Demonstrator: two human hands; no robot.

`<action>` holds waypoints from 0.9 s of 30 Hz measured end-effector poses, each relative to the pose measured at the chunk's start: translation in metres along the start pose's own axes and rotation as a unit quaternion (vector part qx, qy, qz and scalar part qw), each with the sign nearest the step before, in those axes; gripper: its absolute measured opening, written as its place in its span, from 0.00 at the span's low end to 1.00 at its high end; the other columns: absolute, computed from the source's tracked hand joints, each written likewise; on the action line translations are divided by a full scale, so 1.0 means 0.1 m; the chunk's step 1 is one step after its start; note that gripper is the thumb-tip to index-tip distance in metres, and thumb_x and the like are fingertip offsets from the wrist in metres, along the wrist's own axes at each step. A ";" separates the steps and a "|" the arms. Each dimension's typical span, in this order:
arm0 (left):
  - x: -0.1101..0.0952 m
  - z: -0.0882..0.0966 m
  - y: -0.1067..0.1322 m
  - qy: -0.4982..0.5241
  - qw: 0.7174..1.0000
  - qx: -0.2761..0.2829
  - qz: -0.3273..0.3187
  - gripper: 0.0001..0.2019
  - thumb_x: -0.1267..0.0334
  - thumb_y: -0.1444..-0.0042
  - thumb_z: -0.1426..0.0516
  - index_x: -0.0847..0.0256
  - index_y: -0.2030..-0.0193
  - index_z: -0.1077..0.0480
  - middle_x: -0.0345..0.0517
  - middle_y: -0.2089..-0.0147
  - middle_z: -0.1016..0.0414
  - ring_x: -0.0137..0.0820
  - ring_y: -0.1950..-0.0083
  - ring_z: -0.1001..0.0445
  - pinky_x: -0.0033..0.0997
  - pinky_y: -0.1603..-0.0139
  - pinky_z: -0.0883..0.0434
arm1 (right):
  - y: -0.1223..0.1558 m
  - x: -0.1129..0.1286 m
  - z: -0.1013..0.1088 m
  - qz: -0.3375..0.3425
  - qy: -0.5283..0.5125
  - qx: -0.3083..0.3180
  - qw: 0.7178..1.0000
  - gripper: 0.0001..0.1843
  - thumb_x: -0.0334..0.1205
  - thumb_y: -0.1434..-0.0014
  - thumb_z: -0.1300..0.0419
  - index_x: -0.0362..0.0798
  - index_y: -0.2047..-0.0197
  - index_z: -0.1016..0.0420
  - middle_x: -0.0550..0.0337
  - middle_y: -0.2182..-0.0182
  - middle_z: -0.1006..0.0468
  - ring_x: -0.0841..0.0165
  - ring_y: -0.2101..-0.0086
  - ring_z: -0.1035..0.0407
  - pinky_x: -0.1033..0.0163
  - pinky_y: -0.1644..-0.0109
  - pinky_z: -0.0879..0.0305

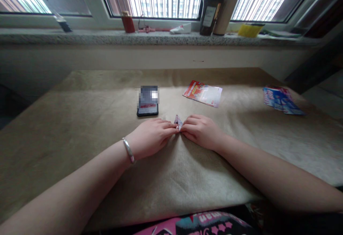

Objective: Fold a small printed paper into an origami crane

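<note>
Between my two hands, on the table, is a small piece of folded paper [177,119] with a pointed tip facing away from me. My left hand [154,135], with a silver bangle at the wrist, presses its fingertips on the paper's left side. On the opposite side, the fingers of my right hand [199,130] are pinched together at the paper's edge. Much of the paper is hidden under the fingers. Just beyond my left hand lies a smartphone [148,109], its screen partly blurred out.
A brown cloth covers the table [80,120]. Red and white printed sheets [203,94] lie beyond my right hand, and several blue leaflets [281,99] at the far right. On the granite windowsill [93,39] stand a dark jar [210,15], a red container [128,23] and a yellow box [249,30].
</note>
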State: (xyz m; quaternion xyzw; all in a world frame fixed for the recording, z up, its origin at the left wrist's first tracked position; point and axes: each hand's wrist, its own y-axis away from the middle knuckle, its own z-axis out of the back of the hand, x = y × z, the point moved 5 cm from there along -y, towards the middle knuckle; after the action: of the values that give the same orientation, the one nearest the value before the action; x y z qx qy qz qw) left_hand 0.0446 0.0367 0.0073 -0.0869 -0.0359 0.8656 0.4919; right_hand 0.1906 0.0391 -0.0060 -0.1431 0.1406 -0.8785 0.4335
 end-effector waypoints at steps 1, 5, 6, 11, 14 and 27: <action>0.00 0.00 0.00 -0.006 1.000 0.001 0.003 0.18 0.71 0.42 0.50 0.56 0.46 0.31 0.46 0.46 0.27 0.36 0.48 0.28 0.42 0.44 0.31 | 0.00 0.01 0.00 -0.004 0.009 0.005 1.000 0.11 0.37 0.37 0.48 0.50 0.62 0.24 0.55 0.67 0.23 0.64 0.63 0.33 0.60 0.60 0.38; 0.01 -0.01 -0.01 -0.035 0.999 0.018 0.023 0.22 0.74 0.47 0.47 0.55 0.46 0.31 0.46 0.46 0.27 0.39 0.48 0.28 0.45 0.44 0.33 | -0.03 0.04 0.01 -0.002 0.038 0.018 0.999 0.11 0.37 0.38 0.48 0.50 0.64 0.23 0.56 0.66 0.23 0.65 0.64 0.33 0.61 0.61 0.39; 0.01 -0.01 -0.01 -0.035 0.999 0.022 0.022 0.22 0.74 0.47 0.47 0.55 0.46 0.30 0.45 0.46 0.27 0.39 0.48 0.29 0.44 0.44 0.33 | -0.03 0.05 0.02 0.002 0.041 0.020 0.999 0.11 0.37 0.38 0.48 0.50 0.64 0.23 0.57 0.66 0.22 0.66 0.64 0.33 0.61 0.61 0.39; 0.04 -0.01 -0.04 -0.013 0.999 0.034 0.011 0.23 0.77 0.49 0.48 0.53 0.49 0.28 0.44 0.47 0.28 0.37 0.47 0.30 0.42 0.44 0.33 | -0.04 0.04 0.07 0.015 0.040 0.031 0.999 0.11 0.40 0.39 0.45 0.51 0.64 0.21 0.58 0.65 0.21 0.66 0.66 0.32 0.60 0.62 0.41; 0.07 -0.01 -0.05 0.002 0.999 0.032 0.004 0.23 0.77 0.49 0.49 0.53 0.50 0.27 0.44 0.48 0.28 0.36 0.46 0.31 0.40 0.43 0.34 | -0.03 0.01 0.08 0.020 0.017 0.043 0.999 0.10 0.41 0.40 0.44 0.52 0.63 0.20 0.58 0.64 0.21 0.66 0.65 0.31 0.59 0.60 0.41; 0.23 -0.05 -0.02 0.072 0.995 0.063 -0.011 0.25 0.76 0.46 0.51 0.55 0.42 0.33 0.39 0.42 0.29 0.33 0.39 0.35 0.37 0.38 0.36 | 0.05 -0.30 0.01 0.016 -0.142 0.038 0.989 0.09 0.39 0.41 0.41 0.54 0.60 0.20 0.60 0.62 0.19 0.68 0.61 0.29 0.56 0.48 0.45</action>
State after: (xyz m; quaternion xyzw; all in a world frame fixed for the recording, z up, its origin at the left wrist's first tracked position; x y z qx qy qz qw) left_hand 0.0358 0.0571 -0.0002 -0.1178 0.0532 0.8522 0.5070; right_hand 0.2119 0.0600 -0.0111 -0.2472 0.0464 -0.8469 0.4685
